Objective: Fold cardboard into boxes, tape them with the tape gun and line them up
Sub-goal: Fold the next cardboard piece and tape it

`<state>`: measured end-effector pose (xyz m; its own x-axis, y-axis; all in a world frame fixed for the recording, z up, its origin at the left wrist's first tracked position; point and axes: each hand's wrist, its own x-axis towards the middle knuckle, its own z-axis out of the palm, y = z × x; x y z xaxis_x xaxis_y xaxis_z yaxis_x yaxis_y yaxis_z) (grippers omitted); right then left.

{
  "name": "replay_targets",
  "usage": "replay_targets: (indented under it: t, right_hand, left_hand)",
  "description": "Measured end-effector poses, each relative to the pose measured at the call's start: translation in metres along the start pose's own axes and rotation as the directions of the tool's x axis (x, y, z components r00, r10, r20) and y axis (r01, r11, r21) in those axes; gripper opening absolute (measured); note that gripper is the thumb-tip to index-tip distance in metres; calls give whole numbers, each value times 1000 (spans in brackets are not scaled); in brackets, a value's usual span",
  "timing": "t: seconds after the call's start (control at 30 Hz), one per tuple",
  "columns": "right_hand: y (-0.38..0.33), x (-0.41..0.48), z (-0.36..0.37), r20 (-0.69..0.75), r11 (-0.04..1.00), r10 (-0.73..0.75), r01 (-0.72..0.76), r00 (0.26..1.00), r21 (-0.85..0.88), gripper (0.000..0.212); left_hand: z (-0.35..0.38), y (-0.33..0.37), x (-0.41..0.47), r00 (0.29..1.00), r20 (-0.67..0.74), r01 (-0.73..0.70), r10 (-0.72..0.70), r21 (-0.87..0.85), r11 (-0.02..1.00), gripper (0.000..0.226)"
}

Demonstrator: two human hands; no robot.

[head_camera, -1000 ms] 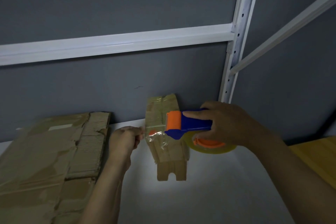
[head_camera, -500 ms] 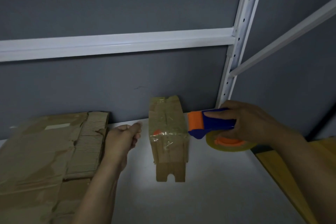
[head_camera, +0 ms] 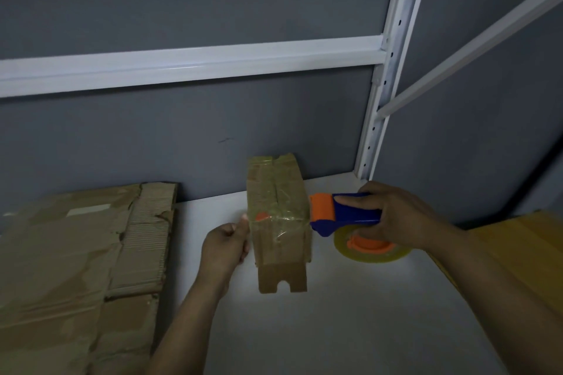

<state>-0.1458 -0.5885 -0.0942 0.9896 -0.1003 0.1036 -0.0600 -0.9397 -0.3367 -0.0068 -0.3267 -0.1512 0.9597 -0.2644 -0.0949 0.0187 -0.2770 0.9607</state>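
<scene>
Left hand pinches clear tape strip at small brown cardboard box edge as anchor; right hand grips blue-orange plastic tape gun, tensioning strip.

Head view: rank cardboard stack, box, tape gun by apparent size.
1. Cardboard stack: largest, though it is nearest the camera and cut off by the frame.
2. Box.
3. Tape gun: smallest, partly hidden by the right hand.
</scene>
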Motion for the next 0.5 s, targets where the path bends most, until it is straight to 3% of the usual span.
replay_targets:
  t: [0.07,0.13,0.2,0.27,0.33,0.37,0.43,0.47,0.5]
  right_hand:
    - [-4,0,1,0,1000,9,-9,1000,14,74]
    - [-13,0,5,11,999,11,-11,1000,36,73]
    - [-24,4,12,14,998,5,-6,1000,59,72]
    - [-33,8,23,1,997,1,-1,1000,72,72]
    - [-37,9,32,-32,995,-4,7,999,98,72]
    - [-37,8,35,-49,993,-1,7,999,120,71]
    - [-36,4,39,-64,987,14,-3,998,158,70]
    - [-35,4,41,-63,987,17,-7,998,158,70]
    - [-36,3,42,-61,989,13,-4,998,146,71]
  left_hand:
    - [-4,-4,7,1000,-19,-19,21,102,995,42]
    - [-10,-11,11,1000,-23,20,-18,119,993,69]
    - [-12,-13,8,988,-72,-127,133,81,989,68]
    - [-13,-5,2,963,15,-268,270,-50,962,61]
    - [-16,-4,1,934,179,-297,310,-93,950,70]
    - [-20,-5,2,916,255,-307,309,-48,950,75]
    - [-30,-6,8,881,369,-397,296,236,887,97]
    - [-35,-6,10,864,388,-480,322,436,762,108]
    - [-37,-8,13,816,391,-578,425,583,572,112]
